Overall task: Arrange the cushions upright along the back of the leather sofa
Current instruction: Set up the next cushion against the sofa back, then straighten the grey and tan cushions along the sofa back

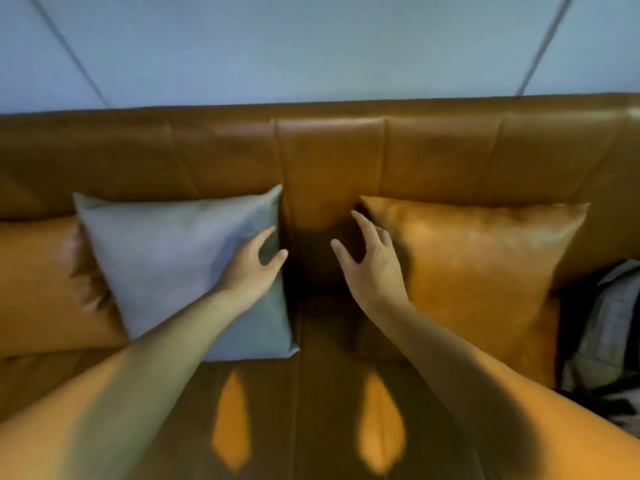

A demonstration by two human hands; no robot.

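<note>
A grey cushion [166,258] leans upright against the back of the tan leather sofa [329,157], left of centre. An orange leather cushion [485,271] leans against the back on the right. My left hand [252,265] lies over the grey cushion's right edge with fingers spread, gripping nothing. My right hand [370,268] hovers at the orange cushion's left edge, fingers apart; whether it touches is unclear. Another orange cushion [38,285] sits behind the grey one at far left, partly hidden.
A grey and black patterned fabric item [609,334] lies at the sofa's right end beside the orange cushion. A gap of bare backrest separates the two middle cushions. A pale panelled wall [311,46] rises behind the sofa.
</note>
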